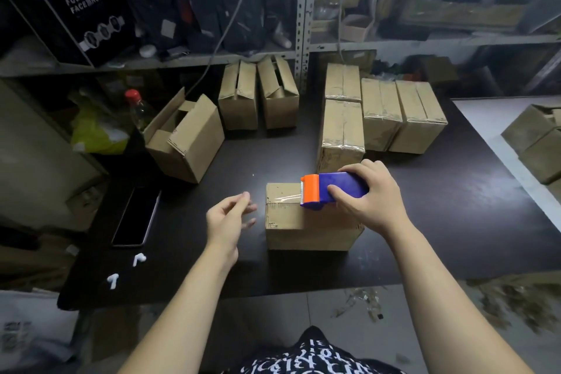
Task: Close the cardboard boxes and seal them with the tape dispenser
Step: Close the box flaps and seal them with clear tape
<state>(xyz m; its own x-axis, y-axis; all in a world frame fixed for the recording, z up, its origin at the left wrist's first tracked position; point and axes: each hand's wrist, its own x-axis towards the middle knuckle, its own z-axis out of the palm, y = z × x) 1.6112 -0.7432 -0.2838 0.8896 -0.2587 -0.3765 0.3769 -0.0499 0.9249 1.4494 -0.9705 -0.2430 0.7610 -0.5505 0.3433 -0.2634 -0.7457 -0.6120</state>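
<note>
Cluttered shelving backs a dark table (455, 206) where the right hand (368, 196) grips a blue-and-orange tape dispenser (331, 190) on the near closed brown cardboard box (303, 222), left hand (227, 218) loose beside it; taped boxes (394, 115) wait far right, open-flapped boxes (185, 136) far left.

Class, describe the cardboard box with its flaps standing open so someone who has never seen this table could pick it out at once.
Start at the dark table and go to its far left side, next to the clear bottle with the red cap. A cardboard box sits there, beyond the black phone. Alone among the boxes on the table, its flaps stand wide open.
</note>
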